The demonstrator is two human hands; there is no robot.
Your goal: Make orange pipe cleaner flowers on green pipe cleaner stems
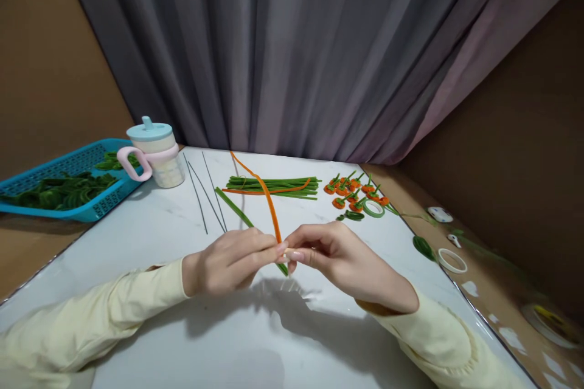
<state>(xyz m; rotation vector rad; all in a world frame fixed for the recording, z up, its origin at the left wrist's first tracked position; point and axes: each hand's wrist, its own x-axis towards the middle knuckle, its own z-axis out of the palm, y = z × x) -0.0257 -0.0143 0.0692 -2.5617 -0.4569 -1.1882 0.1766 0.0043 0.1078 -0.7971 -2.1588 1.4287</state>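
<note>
My left hand and my right hand meet above the table, thumbs and fingertips pinched together. Between them is the lower end of an orange pipe cleaner, whose long free part rises away and curves to the left. A green pipe cleaner runs behind my left fingers, and its tip shows below them; whether the left hand grips it too I cannot tell. Just beyond lies a bundle of green pipe cleaners with a second orange one across it. My fingertips hide the exact pinch point.
Thin dark wires lie at left, near a lidded cup and a blue basket of green pieces. At right are several orange pieces with green stems, a tape roll, a white ring and an earbud.
</note>
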